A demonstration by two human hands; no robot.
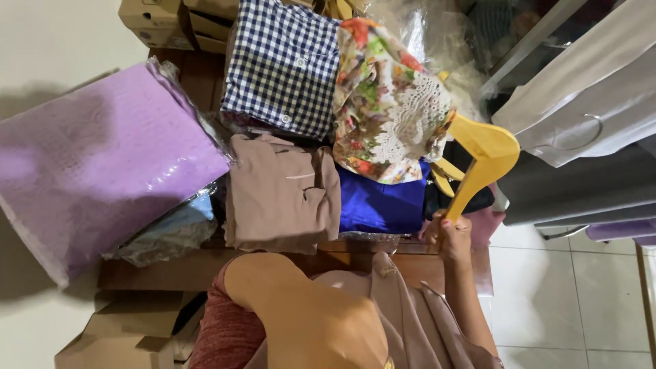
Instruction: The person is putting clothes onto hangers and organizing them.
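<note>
Now our right hand [451, 236] grips a yellow hanger [482, 154] beside folded shirts; our left hand is hidden, its grip unclear.

Smooth yellow wooden hanger [482, 154], matt beige cloth garment [283, 191], glossy plastic-wrapped lilac fabric [102, 157].

Yellow wooden hanger [482, 154], tilted, above clothes
</note>
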